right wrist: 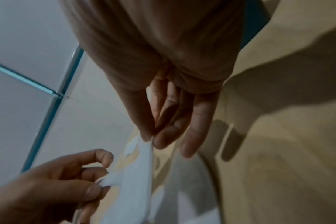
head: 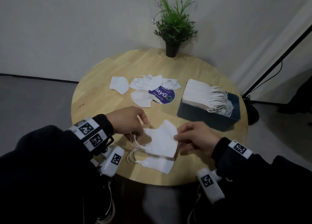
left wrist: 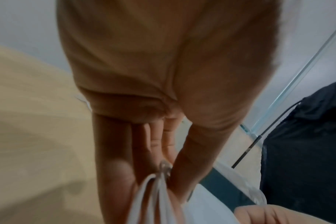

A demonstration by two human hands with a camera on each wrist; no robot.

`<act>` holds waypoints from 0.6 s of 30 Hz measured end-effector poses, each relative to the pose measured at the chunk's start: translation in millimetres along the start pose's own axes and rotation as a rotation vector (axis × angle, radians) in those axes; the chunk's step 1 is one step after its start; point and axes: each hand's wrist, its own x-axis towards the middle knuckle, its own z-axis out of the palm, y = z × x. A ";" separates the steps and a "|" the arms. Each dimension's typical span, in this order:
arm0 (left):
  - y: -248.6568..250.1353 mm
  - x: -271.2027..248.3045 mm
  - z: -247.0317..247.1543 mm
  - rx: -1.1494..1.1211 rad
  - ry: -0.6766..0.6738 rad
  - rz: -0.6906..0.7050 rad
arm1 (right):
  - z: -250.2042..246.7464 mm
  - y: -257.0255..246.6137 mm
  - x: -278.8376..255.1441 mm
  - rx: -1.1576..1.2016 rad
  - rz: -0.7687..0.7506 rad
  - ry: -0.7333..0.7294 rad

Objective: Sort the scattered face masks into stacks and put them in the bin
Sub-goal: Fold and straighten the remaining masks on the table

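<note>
My two hands hold one white face mask (head: 162, 139) just above a small stack of masks (head: 158, 164) near the table's front edge. My left hand (head: 135, 132) pinches its ear-loop end, where the loops (left wrist: 153, 197) hang from the fingers (left wrist: 163, 171). My right hand (head: 179, 137) pinches the opposite edge between thumb and finger (right wrist: 152, 137). A dark blue bin (head: 207, 119) at the right holds a tall stack of masks (head: 195, 94). Several loose masks (head: 146, 82) lie scattered mid-table, one apart at the left (head: 118, 84).
The round wooden table (head: 101, 105) carries a purple round sticker (head: 164, 95) partly under the loose masks and a potted plant (head: 172, 26) at the far edge. A black stand pole (head: 278, 60) slants beside the table at the right.
</note>
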 end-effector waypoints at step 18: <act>-22.0 10.6 24.6 0.159 -0.122 -0.126 | 10.4 33.6 4.1 -0.264 0.088 0.001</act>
